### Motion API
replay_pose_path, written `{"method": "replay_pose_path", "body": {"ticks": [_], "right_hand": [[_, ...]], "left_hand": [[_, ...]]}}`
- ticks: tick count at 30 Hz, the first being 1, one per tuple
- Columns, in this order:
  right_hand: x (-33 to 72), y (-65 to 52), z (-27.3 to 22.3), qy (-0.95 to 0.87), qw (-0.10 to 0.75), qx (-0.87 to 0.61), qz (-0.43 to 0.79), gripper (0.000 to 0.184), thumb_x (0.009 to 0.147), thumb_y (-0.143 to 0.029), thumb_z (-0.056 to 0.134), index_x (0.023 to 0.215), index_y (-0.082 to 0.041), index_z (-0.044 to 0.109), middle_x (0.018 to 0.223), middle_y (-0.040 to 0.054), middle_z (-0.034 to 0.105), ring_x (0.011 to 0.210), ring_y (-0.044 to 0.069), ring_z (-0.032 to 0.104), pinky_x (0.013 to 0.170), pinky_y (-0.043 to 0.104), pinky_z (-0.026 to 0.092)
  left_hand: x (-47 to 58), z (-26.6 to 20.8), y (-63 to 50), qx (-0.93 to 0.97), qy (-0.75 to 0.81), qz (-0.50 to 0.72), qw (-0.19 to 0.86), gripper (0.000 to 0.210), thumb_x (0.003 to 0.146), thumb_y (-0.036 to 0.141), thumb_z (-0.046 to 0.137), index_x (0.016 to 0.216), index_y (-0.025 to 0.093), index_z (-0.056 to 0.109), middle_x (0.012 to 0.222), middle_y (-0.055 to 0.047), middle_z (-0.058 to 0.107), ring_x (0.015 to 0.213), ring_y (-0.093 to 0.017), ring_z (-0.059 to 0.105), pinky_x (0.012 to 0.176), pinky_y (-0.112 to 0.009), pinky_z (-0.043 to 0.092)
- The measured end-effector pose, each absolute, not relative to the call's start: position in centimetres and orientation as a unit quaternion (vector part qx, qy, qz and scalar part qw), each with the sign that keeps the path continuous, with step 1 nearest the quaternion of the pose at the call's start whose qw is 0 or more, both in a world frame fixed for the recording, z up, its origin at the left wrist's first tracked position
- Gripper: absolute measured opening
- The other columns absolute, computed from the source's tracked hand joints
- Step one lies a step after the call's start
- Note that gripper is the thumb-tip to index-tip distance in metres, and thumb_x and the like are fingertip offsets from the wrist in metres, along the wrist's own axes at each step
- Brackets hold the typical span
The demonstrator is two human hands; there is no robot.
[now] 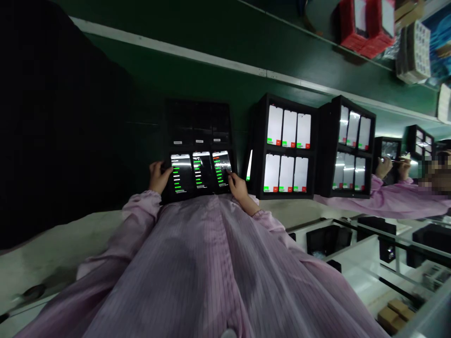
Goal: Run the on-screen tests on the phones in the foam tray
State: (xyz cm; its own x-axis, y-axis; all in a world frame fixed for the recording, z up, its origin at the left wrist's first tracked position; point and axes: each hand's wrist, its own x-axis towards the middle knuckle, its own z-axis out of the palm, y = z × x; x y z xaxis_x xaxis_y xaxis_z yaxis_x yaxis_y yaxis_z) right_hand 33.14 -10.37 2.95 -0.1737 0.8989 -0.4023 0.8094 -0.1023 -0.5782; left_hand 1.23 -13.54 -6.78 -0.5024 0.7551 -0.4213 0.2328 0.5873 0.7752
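Note:
A dark tray [198, 146] lies before me with two rows of phones. Along its near row, the left smartphone [186, 173], the middle smartphone [201, 176] and the right smartphone [221, 162] show black screens with green and white bars. The far row's screens are dark, with small white labels below them. My left hand [160, 178] rests at the tray's left edge, its thumb stretched toward the left smartphone and its fingers apart. At the right smartphone's lower right edge, my right hand [240, 188] has its fingertips closed; that phone sits slightly askew.
To the right stand a black tray [260, 141] of phones with white screens and another tray [331, 150] behind it. One lit phone [250, 165] leans beside the nearer tray. A co-worker's hands [384, 167] are farther right. Red bundles [362, 44] lie across the green bench.

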Motion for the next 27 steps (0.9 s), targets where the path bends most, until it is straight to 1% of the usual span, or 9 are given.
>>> {"method": "replay_pose_path", "body": {"ticks": [6, 12, 17, 20, 24, 27], "right_hand": [[31.9, -9.4, 2.4, -0.674, 0.061, -0.633, 0.375, 0.038, 0.106, -0.027, 0.048, 0.139, -0.022, 0.065, 0.124, 0.0082, 0.077, 0.111, 0.024, 0.074, 0.095, 0.034, 0.057], [31.0, -8.3, 2.2, -0.688, 0.069, -0.618, 0.374, 0.036, 0.105, -0.026, 0.052, 0.138, -0.025, 0.066, 0.129, 0.0057, 0.075, 0.116, 0.023, 0.073, 0.097, 0.031, 0.056], [30.4, -8.0, 2.2, -0.696, 0.044, -0.621, 0.356, 0.038, 0.105, -0.026, 0.05, 0.14, -0.023, 0.064, 0.129, 0.0079, 0.075, 0.113, 0.026, 0.074, 0.097, 0.035, 0.057], [29.3, -8.2, 2.1, -0.728, 0.033, -0.591, 0.347, 0.038, 0.106, -0.029, 0.048, 0.141, -0.027, 0.064, 0.132, 0.0057, 0.074, 0.113, 0.025, 0.074, 0.097, 0.034, 0.057], [27.5, -8.1, 1.9, -0.763, -0.004, -0.545, 0.348, 0.039, 0.106, -0.035, 0.05, 0.143, -0.03, 0.062, 0.127, 0.0026, 0.076, 0.109, 0.024, 0.075, 0.094, 0.033, 0.059], [26.5, -7.7, 1.7, -0.765, -0.016, -0.538, 0.353, 0.038, 0.106, -0.035, 0.052, 0.142, -0.03, 0.062, 0.13, 0.0027, 0.075, 0.108, 0.025, 0.075, 0.093, 0.034, 0.059]], "left_hand": [[1.4, -6.8, -15.0, 0.311, 0.8, 0.333, 0.391, 0.034, 0.072, 0.033, 0.069, 0.104, 0.027, 0.059, 0.117, -0.008, 0.051, 0.134, -0.029, 0.05, 0.124, -0.047, 0.033], [1.6, -6.6, -15.3, 0.312, 0.799, 0.331, 0.394, 0.036, 0.07, 0.033, 0.07, 0.104, 0.026, 0.06, 0.118, -0.008, 0.052, 0.132, -0.029, 0.052, 0.123, -0.046, 0.033], [1.7, -6.7, -15.3, 0.312, 0.799, 0.331, 0.393, 0.036, 0.072, 0.033, 0.069, 0.106, 0.027, 0.06, 0.116, -0.007, 0.051, 0.129, -0.028, 0.054, 0.122, -0.045, 0.036], [1.6, -6.8, -15.3, 0.314, 0.8, 0.328, 0.393, 0.035, 0.072, 0.032, 0.07, 0.105, 0.027, 0.06, 0.115, -0.006, 0.051, 0.126, -0.028, 0.056, 0.121, -0.045, 0.037], [1.6, -6.8, -15.4, 0.316, 0.801, 0.326, 0.39, 0.035, 0.072, 0.032, 0.07, 0.105, 0.027, 0.059, 0.116, -0.006, 0.052, 0.123, -0.027, 0.056, 0.12, -0.045, 0.038], [1.7, -6.5, -15.3, 0.311, 0.803, 0.319, 0.396, 0.034, 0.072, 0.031, 0.07, 0.104, 0.027, 0.059, 0.116, -0.006, 0.051, 0.122, -0.026, 0.057, 0.12, -0.045, 0.038]]}}
